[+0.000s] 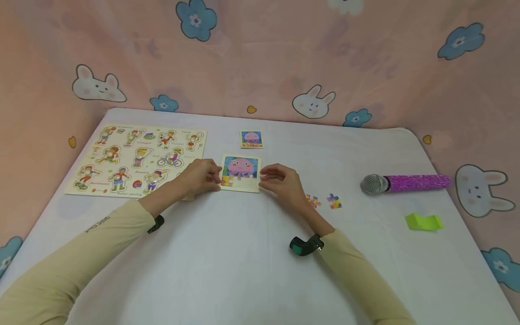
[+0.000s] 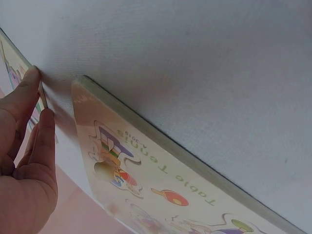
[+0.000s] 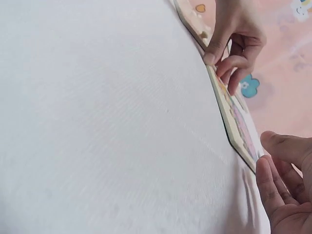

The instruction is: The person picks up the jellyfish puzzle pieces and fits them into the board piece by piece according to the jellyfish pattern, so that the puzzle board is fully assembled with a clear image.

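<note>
A small square jigsaw puzzle board with a pink jellyfish picture lies flat on the table between both hands; its lower part is mostly bare. My left hand holds it by the left edge, thumb and fingertips at the rim. At the opposite edge, the thumb and fingertips of my right hand hold the board's side. The left wrist view shows the left hand at the board's edge. In the right wrist view both the left hand and the right hand appear along the board.
A large sports-figure puzzle board lies left, partly under the left forearm. Behind stands a small jellyfish picture card. Loose jigsaw pieces lie beside the right wrist. Farther right are a purple glittery microphone and a green block.
</note>
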`<act>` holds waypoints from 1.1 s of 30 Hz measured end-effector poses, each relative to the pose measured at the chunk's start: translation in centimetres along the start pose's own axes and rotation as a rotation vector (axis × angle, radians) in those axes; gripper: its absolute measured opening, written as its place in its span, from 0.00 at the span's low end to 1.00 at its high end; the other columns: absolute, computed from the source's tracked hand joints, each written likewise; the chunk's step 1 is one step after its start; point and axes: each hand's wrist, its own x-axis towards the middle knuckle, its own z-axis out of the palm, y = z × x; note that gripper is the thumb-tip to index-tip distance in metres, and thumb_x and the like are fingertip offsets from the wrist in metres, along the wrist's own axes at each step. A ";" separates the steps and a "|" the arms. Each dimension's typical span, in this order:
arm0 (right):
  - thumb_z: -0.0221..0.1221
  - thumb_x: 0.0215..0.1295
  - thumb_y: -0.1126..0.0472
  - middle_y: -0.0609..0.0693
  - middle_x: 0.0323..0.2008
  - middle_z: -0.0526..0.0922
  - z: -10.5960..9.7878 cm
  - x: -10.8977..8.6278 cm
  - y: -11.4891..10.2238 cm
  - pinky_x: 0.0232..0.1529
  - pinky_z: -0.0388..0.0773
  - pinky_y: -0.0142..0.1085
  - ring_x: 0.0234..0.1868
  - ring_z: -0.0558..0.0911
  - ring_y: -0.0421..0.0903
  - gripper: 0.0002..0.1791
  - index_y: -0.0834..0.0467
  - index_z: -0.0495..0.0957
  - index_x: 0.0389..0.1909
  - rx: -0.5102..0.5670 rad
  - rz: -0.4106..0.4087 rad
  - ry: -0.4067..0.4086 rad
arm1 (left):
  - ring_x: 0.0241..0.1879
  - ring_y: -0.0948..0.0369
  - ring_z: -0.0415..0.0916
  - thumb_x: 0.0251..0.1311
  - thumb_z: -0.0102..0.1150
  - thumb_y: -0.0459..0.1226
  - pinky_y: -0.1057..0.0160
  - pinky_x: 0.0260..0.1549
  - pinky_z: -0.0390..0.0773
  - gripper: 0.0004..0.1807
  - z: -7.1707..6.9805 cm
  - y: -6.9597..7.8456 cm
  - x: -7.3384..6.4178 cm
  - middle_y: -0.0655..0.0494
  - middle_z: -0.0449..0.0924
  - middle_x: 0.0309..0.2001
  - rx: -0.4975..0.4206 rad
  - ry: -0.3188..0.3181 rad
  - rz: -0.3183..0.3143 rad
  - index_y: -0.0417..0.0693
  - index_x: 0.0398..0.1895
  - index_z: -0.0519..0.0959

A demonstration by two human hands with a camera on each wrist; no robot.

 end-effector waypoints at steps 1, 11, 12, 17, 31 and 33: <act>0.67 0.54 0.72 0.60 0.44 0.82 -0.4 -0.2 0.1 0.45 0.79 0.31 0.44 0.82 0.52 0.17 0.66 0.79 0.46 -0.016 0.007 0.006 | 0.54 0.46 0.75 0.48 0.71 0.27 0.55 0.44 0.77 0.06 0.0 0.0 0.0 0.42 0.80 0.46 0.001 -0.001 -0.001 0.40 0.23 0.81; 0.68 0.53 0.70 0.61 0.44 0.82 -5.0 -2.7 1.2 0.41 0.78 0.26 0.44 0.82 0.52 0.18 0.66 0.78 0.46 -0.103 -0.004 0.056 | 0.55 0.46 0.75 0.48 0.70 0.28 0.55 0.43 0.76 0.06 -0.1 -0.1 0.0 0.42 0.80 0.45 0.006 -0.001 -0.007 0.40 0.23 0.80; 0.68 0.53 0.70 0.61 0.44 0.82 -5.4 -3.0 1.2 0.39 0.79 0.26 0.44 0.82 0.52 0.18 0.66 0.78 0.46 -0.107 -0.001 0.059 | 0.55 0.46 0.75 0.48 0.71 0.27 0.56 0.42 0.76 0.06 -0.1 0.0 0.0 0.42 0.80 0.45 0.004 -0.001 -0.009 0.40 0.23 0.80; 0.67 0.54 0.71 0.63 0.44 0.82 -7.4 -4.4 1.5 0.40 0.79 0.26 0.43 0.81 0.54 0.17 0.68 0.78 0.46 -0.117 -0.037 0.051 | 0.55 0.46 0.75 0.48 0.70 0.28 0.59 0.39 0.75 0.06 -0.1 0.0 -0.1 0.42 0.80 0.46 0.002 -0.004 -0.015 0.40 0.23 0.81; 0.72 0.48 0.67 0.56 0.39 0.85 -10.7 -7.1 2.3 0.37 0.78 0.25 0.35 0.83 0.47 0.19 0.65 0.80 0.42 -0.447 -0.050 0.008 | 0.56 0.48 0.75 0.48 0.71 0.29 0.60 0.40 0.75 0.06 0.0 0.0 0.0 0.43 0.79 0.48 -0.002 -0.009 -0.027 0.41 0.24 0.82; 0.73 0.48 0.66 0.55 0.38 0.85 -10.9 -7.2 2.3 0.35 0.78 0.25 0.33 0.82 0.45 0.19 0.64 0.81 0.42 -0.471 -0.050 0.003 | 0.56 0.48 0.75 0.48 0.71 0.29 0.60 0.40 0.75 0.06 0.0 0.0 0.0 0.43 0.80 0.48 -0.001 -0.009 -0.026 0.41 0.23 0.82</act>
